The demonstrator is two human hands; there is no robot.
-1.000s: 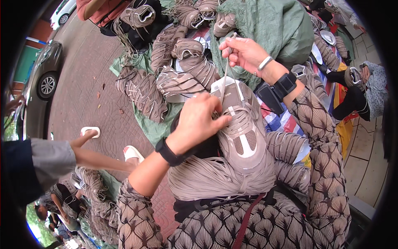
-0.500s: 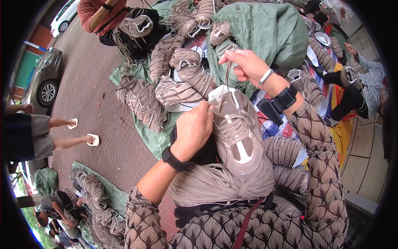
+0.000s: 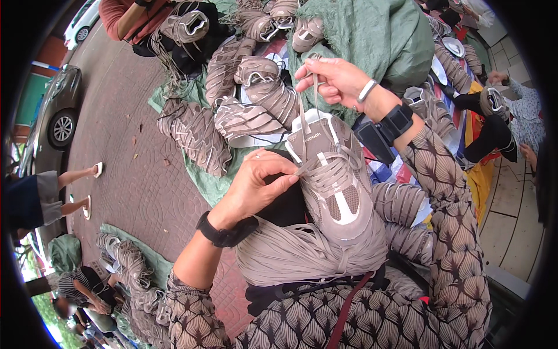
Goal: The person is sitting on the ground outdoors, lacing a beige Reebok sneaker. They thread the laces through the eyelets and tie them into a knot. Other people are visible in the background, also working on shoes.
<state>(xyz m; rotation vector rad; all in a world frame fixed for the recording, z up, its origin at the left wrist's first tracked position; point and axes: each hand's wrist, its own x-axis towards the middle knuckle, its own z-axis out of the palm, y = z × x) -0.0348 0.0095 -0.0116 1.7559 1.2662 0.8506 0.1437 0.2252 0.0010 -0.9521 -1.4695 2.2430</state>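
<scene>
A taupe sneaker (image 3: 343, 200) with white trim rests on my lap, its toe toward me and its tongue pointing away. Laces run crosswise over its front eyelets. My left hand (image 3: 256, 180) pinches a flat taupe shoelace (image 3: 301, 168) at the shoe's left edge. Above the tongue, my right hand (image 3: 334, 81) holds a lace up between its fingers, and the strand runs down to the upper eyelets. Under the toe lies a thick bundle of loose taupe laces (image 3: 285, 256) across my lap.
Stacks of similar sneakers (image 3: 264, 96) lie ahead on green sacking (image 3: 203, 174). A bulging green sack (image 3: 378, 41) stands beyond my right hand. Other people sit around, one in a pink top (image 3: 136, 23). A walker's legs (image 3: 75, 174) and a parked car (image 3: 58, 125) are at left.
My left hand has moved down and left from the tongue to the shoe's side, still pinching lace. My right hand has shifted slightly up and left, its fingers more spread.
</scene>
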